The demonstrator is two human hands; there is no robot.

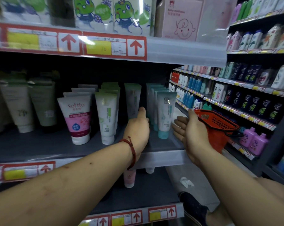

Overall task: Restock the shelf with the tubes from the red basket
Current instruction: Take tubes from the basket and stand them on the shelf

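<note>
Glossy tapered tube (133, 98) in left hand (138, 126); red basket (219, 119) of perforated plastic

Single head-worn wide-angle view, facing forward and slightly down into the shelf (162, 154) at close range. Both forearms (89, 180) enter from the bottom edge. The fingers (180, 128) sit near frame centre, tubes (164, 115) just beyond them, aisle shelving (252, 88) to their right.

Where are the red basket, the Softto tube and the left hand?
red basket (219, 121): head view, perforated side wall.
Softto tube (78, 120): head view, pink label.
left hand (138, 127): head view, back of hand.
</note>
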